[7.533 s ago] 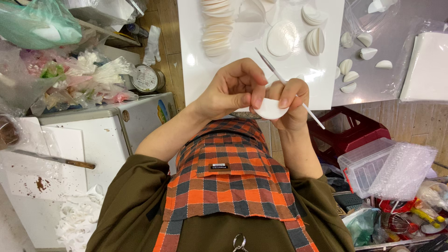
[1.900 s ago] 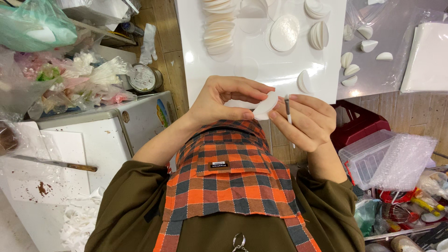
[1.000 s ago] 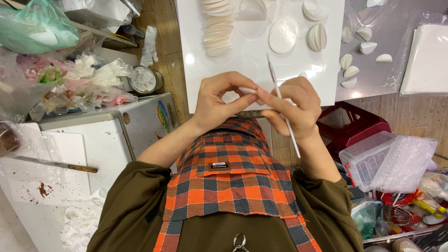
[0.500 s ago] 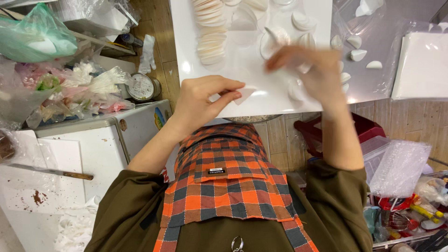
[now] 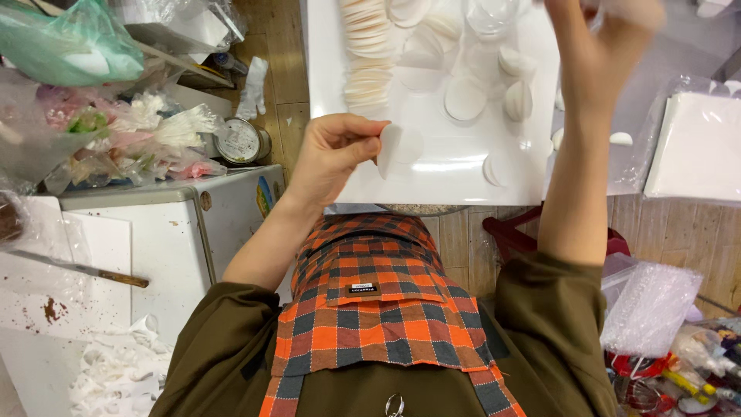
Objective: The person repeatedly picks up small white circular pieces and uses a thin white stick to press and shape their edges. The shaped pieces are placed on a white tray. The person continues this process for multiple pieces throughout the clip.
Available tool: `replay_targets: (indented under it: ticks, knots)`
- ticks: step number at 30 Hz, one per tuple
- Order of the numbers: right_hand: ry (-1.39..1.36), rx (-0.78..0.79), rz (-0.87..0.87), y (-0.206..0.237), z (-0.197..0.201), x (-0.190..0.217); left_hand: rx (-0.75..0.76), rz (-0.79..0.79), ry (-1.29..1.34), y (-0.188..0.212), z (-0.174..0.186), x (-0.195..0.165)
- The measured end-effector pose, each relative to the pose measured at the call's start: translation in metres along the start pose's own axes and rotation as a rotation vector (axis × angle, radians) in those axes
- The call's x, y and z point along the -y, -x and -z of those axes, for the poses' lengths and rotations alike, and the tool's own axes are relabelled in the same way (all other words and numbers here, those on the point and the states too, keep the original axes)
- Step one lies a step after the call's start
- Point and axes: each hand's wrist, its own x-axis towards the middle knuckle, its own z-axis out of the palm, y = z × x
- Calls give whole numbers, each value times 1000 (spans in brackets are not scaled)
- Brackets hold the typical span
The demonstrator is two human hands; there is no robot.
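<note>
Over the near edge of the flat white board (image 5: 432, 174), the left hand (image 5: 332, 154) holds a thin round white disc (image 5: 400, 145). Its fingers (image 5: 363, 147) are pinched shut on the disc's left rim. The disc looks light, soft and easy to bend or tear, so the rim seems the best place to hold it. The right hand (image 5: 598, 46) is up past the board's far side, too blurry to tell how its fingers are set. On the board lie a stack of white discs (image 5: 367, 62) and folded white pieces (image 5: 517, 96). A small round metal tin (image 5: 241, 141) sits left of the board.
</note>
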Motion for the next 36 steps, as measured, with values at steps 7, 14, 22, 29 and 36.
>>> replay_targets:
  ticks: [7, 14, 22, 29, 36]
  knots:
    - [-517, 165, 171, 64, 6, 101, 64, 122, 310, -3, -2, 10]
    - [-452, 146, 160, 63, 8, 114, 129, 142, 310, -3, -8, 11]
    - [-454, 355, 266, 66, 8, 126, 70, 123, 255, -3, -3, 11]
    - [-465, 117, -113, 77, 4, 128, 116, 174, 71, -1, 2, 19]
    - [-476, 300, -165, 119, -26, 121, 275, 443, 121, 1, -32, 19]
